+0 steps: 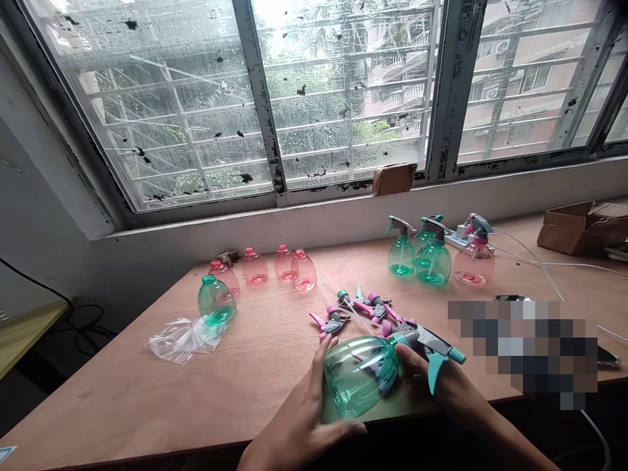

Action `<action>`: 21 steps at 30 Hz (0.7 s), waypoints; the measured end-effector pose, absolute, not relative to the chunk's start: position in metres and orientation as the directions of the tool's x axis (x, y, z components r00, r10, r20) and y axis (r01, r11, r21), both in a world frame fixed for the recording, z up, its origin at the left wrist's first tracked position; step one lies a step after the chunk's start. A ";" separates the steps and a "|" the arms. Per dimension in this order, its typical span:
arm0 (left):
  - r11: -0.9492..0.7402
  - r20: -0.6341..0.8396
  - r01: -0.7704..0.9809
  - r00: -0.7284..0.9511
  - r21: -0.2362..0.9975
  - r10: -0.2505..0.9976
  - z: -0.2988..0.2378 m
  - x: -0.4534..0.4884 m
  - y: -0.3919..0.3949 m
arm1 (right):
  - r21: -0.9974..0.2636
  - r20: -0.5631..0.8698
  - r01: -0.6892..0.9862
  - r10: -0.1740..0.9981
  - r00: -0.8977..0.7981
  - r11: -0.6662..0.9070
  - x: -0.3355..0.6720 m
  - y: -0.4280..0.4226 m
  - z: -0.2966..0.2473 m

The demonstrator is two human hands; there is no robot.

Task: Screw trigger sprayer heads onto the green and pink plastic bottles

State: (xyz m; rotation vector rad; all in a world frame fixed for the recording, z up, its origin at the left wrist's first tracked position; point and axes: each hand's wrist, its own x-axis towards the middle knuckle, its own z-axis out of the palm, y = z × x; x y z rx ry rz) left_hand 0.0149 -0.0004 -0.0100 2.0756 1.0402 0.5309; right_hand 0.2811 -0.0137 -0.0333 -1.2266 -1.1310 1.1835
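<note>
While hands (299,418) (451,399) clasp green bottle (358,379), nozzle (456,356) points right.

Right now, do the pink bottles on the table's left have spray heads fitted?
No, the four pink bottles stand with bare necks; loose spray heads lie piled by the held green spray bottle.
</note>
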 end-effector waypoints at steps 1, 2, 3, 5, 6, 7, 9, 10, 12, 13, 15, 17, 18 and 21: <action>-0.406 0.039 0.510 0.586 0.758 0.809 -0.011 0.015 -0.001 | -1.000 0.008 -0.029 0.998 0.056 0.010 0.281 -0.013 -0.034; -0.411 0.043 0.510 0.587 0.756 0.809 -0.012 0.016 -0.001 | -0.999 0.024 -0.028 0.999 0.040 0.025 0.282 -0.013 -0.034; -0.412 0.047 0.503 0.590 0.760 0.806 -0.012 0.016 -0.001 | -0.999 0.030 -0.024 0.999 0.022 0.031 0.283 -0.013 -0.034; -0.416 0.056 0.465 0.613 0.782 0.788 -0.010 0.015 0.000 | -1.000 0.019 0.000 1.000 0.006 0.019 0.284 -0.013 -0.034; -0.419 0.063 0.437 0.628 0.796 0.776 -0.009 0.014 0.001 | -1.000 0.010 0.017 1.000 0.008 0.010 0.284 -0.014 -0.033; -0.418 0.070 0.412 0.639 0.810 0.766 -0.007 0.013 0.001 | -0.999 0.004 0.035 1.000 0.014 0.003 0.285 -0.015 -0.032; -0.407 0.069 0.391 0.647 0.825 0.760 -0.005 0.012 0.002 | -0.998 0.001 0.059 1.000 0.024 0.000 0.285 -0.017 -0.030; -0.399 0.060 0.401 0.640 0.825 0.766 -0.005 0.012 0.002 | -0.998 0.002 0.062 1.000 0.027 0.000 0.285 -0.017 -0.029; -0.390 0.037 0.450 0.616 0.803 0.787 -0.006 0.013 0.001 | -0.998 -0.003 0.056 1.000 0.030 -0.005 0.285 -0.018 -0.027; -0.395 0.035 0.473 0.606 0.787 0.795 -0.007 0.014 0.001 | -0.999 -0.007 0.049 0.999 0.031 -0.009 0.285 -0.018 -0.027; -0.417 0.049 0.500 0.595 0.759 0.802 -0.008 0.016 0.000 | -0.999 -0.014 0.036 0.999 0.029 -0.015 0.285 -0.018 -0.025; -0.444 0.072 0.489 0.607 0.751 0.791 -0.009 0.017 0.000 | -1.000 -0.014 0.027 1.000 0.025 -0.015 0.285 -0.019 -0.024; -0.453 0.081 0.470 0.621 0.757 0.779 -0.008 0.017 0.001 | -1.000 -0.013 0.017 1.000 0.026 -0.014 0.284 -0.019 -0.024; -0.439 0.081 0.402 0.657 0.803 0.750 -0.004 0.015 0.003 | -1.000 -0.008 -0.007 1.000 0.029 -0.008 0.284 -0.019 -0.024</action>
